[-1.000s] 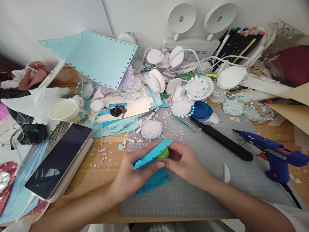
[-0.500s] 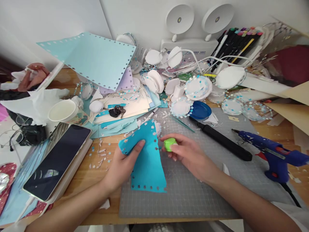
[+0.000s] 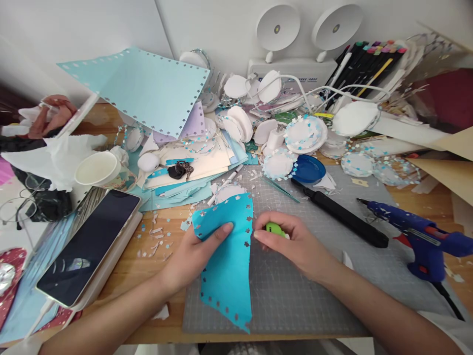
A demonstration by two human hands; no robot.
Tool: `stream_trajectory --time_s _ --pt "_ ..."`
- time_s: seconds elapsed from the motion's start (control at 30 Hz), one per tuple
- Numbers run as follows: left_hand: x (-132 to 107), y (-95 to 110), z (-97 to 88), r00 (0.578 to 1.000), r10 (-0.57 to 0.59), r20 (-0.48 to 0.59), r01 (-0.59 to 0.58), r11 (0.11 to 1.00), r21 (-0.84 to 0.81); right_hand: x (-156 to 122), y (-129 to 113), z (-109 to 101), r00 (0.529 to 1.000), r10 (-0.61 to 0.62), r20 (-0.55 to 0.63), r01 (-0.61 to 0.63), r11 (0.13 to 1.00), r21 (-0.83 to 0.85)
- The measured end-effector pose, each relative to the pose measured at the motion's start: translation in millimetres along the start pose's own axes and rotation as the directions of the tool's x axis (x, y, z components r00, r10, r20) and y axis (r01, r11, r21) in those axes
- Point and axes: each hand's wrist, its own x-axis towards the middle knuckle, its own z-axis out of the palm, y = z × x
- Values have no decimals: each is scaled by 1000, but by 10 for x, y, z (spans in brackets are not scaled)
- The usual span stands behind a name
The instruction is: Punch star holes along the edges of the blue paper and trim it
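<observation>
My left hand [image 3: 207, 246] grips a bright blue sheet of paper [image 3: 229, 276], thumb on top and fingers hidden behind it. Flower-shaped holes run along the sheet's edges, and its lower right corner droops over the grey cutting mat [image 3: 295, 305]. Just right of the sheet, my right hand [image 3: 291, 241] is closed around a small green paper punch [image 3: 275, 229], partly hidden by the fingers. Thumb and forefinger tips lie close to the paper's right edge; whether they touch it I cannot tell.
A blue glue gun [image 3: 421, 236] and a black pen-like tool [image 3: 343, 214] lie at right. On the left are a phone [image 3: 88, 246] and a paper cup [image 3: 96, 168]. White discs [image 3: 306, 133] with tiny blue shapes crowd the back, beside a pale blue punched sheet [image 3: 148, 88].
The blue sheet has turned and shifted slightly right, its lower corner now hanging nearer me. My right hand has changed its hold on the punch, drawing it deeper into the fingers.
</observation>
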Motion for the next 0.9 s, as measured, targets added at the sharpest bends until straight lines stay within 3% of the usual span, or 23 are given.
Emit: stream_trajectory --time_s 0.17,0.43,0.73,0.9 --pt "-1 35 6 1000 8 7 -8 1000 -1 12 -33 -55 989 -1 -149 -5 999 -44" --pt "7 21 11 1000 7 10 -8 999 40 1 -50 14 999 6 -39 -11 992 -123" --pt "-20 61 34 998 -50 44 54 993 -100 19 -92 -33 989 11 -147 -51 962 -269" --pt "-15 48 37 997 -78 8 78 987 -140 27 -85 -72 963 -98 -253 -16 911 -413"
